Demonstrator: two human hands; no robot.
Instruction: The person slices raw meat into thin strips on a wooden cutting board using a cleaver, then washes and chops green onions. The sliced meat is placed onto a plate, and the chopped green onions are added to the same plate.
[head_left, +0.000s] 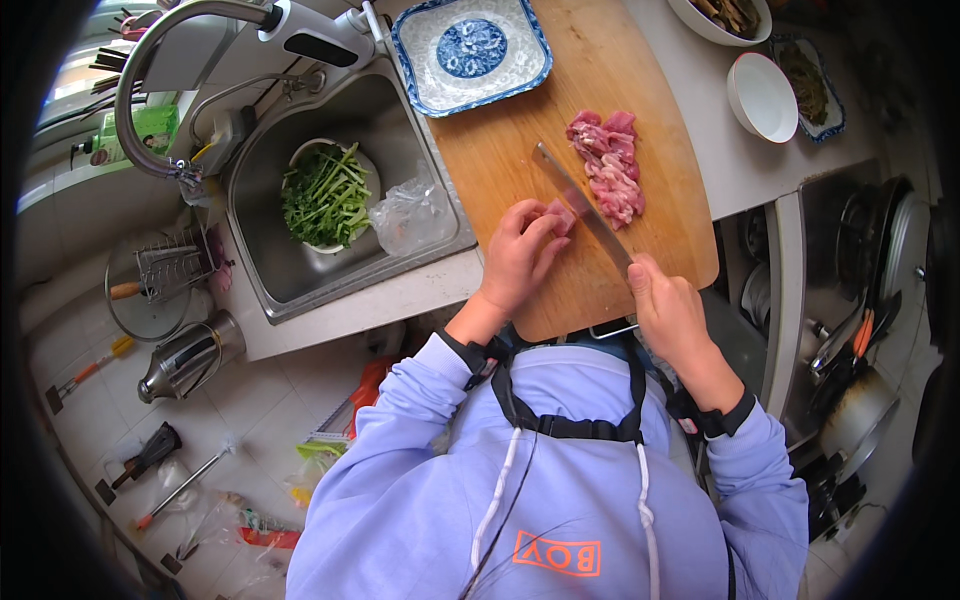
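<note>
My right hand (670, 310) grips the handle of a kitchen knife (581, 202), whose long blade slants up and left over a wooden cutting board (495, 161). With bent fingertips my left hand (523, 251) holds a small piece of raw meat (560, 216) against the board. The blade is close along the right side of that piece; whether it touches cannot be made out. To the right of the blade lies a pile of sliced raw meat (611, 169). A square blue-and-white plate (471, 49) rests on the board's far left part.
Left of the board, a steel sink (259, 187) holds a bowl of cut green vegetables (330, 195) and a clear plastic bag (409, 214). A faucet (139, 82) arches over it. A white bowl (761, 97) and a dish of food (808, 86) stand on the right counter.
</note>
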